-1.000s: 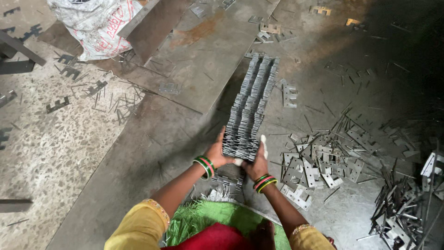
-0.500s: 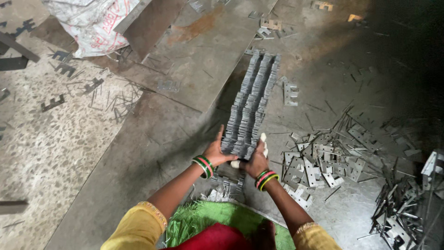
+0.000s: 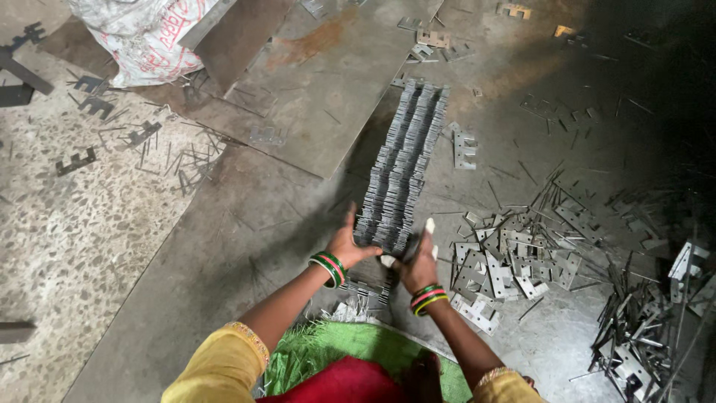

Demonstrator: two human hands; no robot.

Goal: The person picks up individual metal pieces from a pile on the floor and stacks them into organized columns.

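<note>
So both hands are clamped on the near end of a long stack of flat metal plates point(image 3: 400, 175) that runs away across the floor: the left hand point(image 3: 348, 244) has its fingers curled against the left side of the pile, and the right hand point(image 3: 418, 263) is pressed against the right side with a finger sticking up, so they squeeze the stack between them. Looks to me like the squaring-up stage, getting the plates lined into one neat block. I'd guess whatever comes after needs even pressure from both sides, because a pile that long would fan out or buckle in the middle pretty easily. Loose plates point(image 3: 514, 265) and thin metal strips point(image 3: 634, 336) are scattered just to the right. Packaging-wise there's only one thing: a lumpy white woven sack point(image 3: 145, 37) at the top left with red printing on it, partly tucked under a big steel sheet point(image 3: 313, 82). No signs or labels that I can see.
</note>
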